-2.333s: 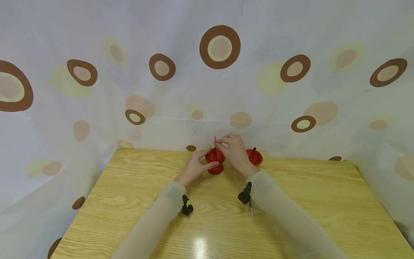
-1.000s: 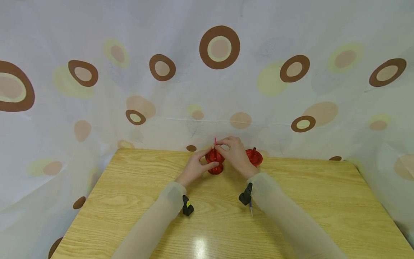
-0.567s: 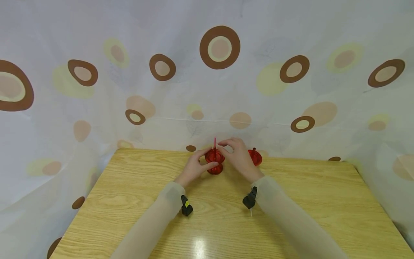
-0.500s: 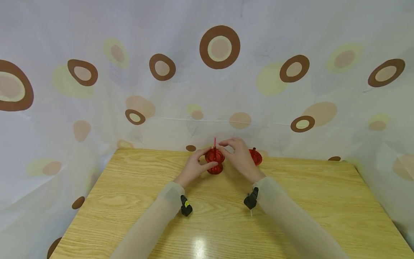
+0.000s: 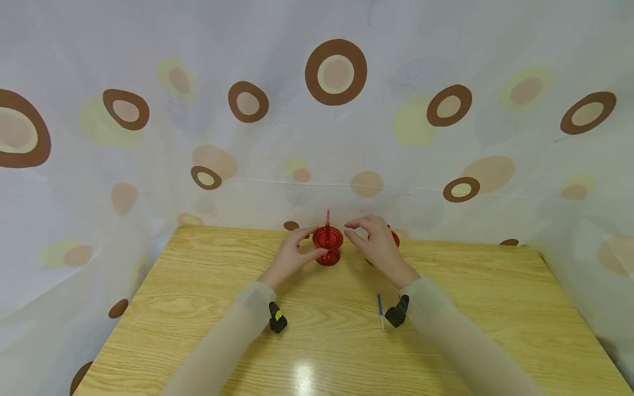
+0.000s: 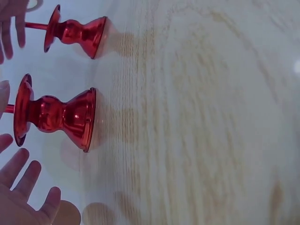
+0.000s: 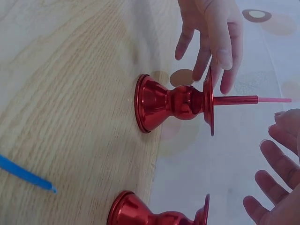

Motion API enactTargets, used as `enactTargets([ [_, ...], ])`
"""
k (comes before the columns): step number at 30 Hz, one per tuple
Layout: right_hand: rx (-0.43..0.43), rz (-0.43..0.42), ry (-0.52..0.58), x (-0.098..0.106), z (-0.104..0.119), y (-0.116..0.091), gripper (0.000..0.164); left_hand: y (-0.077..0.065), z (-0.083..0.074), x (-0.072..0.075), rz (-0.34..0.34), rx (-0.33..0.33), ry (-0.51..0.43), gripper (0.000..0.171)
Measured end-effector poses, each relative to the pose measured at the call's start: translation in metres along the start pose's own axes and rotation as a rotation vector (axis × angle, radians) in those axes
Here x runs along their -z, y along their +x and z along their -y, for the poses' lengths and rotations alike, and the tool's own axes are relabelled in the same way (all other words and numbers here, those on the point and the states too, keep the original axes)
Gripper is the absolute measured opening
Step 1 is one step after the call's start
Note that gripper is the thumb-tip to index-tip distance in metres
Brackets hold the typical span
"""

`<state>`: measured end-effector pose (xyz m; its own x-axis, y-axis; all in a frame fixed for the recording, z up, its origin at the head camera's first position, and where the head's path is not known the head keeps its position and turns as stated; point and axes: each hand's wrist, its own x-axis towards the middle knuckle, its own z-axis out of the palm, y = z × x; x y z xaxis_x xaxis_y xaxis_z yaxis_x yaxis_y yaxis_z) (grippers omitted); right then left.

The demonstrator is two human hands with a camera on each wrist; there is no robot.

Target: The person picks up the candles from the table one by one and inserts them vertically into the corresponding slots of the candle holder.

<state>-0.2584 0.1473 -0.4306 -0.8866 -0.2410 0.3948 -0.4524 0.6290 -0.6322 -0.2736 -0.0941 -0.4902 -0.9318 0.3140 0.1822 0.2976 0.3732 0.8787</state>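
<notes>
A shiny red metal candle holder (image 5: 328, 256) stands upright near the table's back edge. A thin pink candle (image 7: 274, 100) rises from its tall central tube. My left hand (image 5: 289, 256) is at the holder's left side, fingers extended and spread around the dish without gripping it. On the other side, my right hand (image 5: 380, 248) is held in the air beside the candle, empty, its fingers loosely bent and apart from it. A matching second holder (image 6: 70, 32) stands to the right, mostly hidden by the right hand in the head view.
A thin blue candle (image 5: 380, 304) with a white end lies on the wooden table (image 5: 198, 308) beside the right wrist camera (image 5: 397, 312). A white curtain (image 5: 277, 143) with brown ring patterns hangs right behind the table's back edge.
My right hand has let go of the pink candle and moved right, and the candle stays upright in the holder. My left hand has eased slightly left. The blue candle now shows whole.
</notes>
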Motion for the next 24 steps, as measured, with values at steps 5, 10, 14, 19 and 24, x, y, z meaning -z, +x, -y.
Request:
enactTargets([
  [5, -0.005, -0.005, -0.016, 0.005, -0.001, -0.008, 0.023, -0.003, -0.002, 0.000, -0.011, -0.023, 0.012, 0.063],
  [10, 0.003, -0.014, -0.012, 0.010, -0.004, -0.014, 0.028, -0.007, -0.005, 0.001, -0.036, -0.015, 0.013, 0.060],
  [14, 0.009, -0.016, -0.010, 0.015, -0.005, -0.020, 0.029, -0.010, -0.007, 0.002, -0.055, -0.031, 0.025, 0.058],
  [19, 0.024, -0.026, -0.013, 0.021, -0.007, -0.027, 0.026, -0.018, -0.009, 0.004, -0.072, -0.038, 0.042, 0.054],
  [24, 0.042, -0.036, -0.017, 0.027, -0.009, -0.035, 0.023, -0.027, -0.011, 0.006, -0.087, -0.028, 0.047, 0.052],
])
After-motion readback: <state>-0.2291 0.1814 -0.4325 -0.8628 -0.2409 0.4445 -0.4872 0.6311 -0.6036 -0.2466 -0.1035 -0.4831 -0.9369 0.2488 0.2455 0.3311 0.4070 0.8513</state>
